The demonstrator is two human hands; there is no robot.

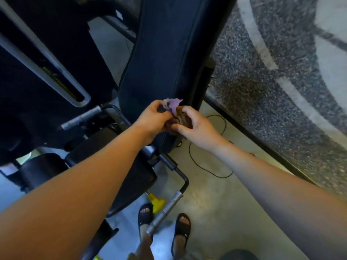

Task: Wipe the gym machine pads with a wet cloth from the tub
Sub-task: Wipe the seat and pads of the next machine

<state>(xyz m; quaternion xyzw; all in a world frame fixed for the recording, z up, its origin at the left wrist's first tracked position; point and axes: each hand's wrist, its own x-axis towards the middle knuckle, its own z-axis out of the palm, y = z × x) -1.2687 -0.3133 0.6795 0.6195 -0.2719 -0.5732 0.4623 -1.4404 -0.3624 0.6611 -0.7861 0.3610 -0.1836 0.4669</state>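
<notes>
Both hands bunch a cloth before the back pad.
Left hand (152,117) and right hand (195,124) grip the purple cloth (173,106) against the dark back pad (165,53).

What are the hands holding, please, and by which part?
A bunched cloth: the left hand pinches its purple upper end, the right hand grips its darker lower part.

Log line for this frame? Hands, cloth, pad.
left hand: grips cloth | right hand: grips cloth | cloth: bunched between hands, in front of back pad lower end | tub: not in view
</notes>
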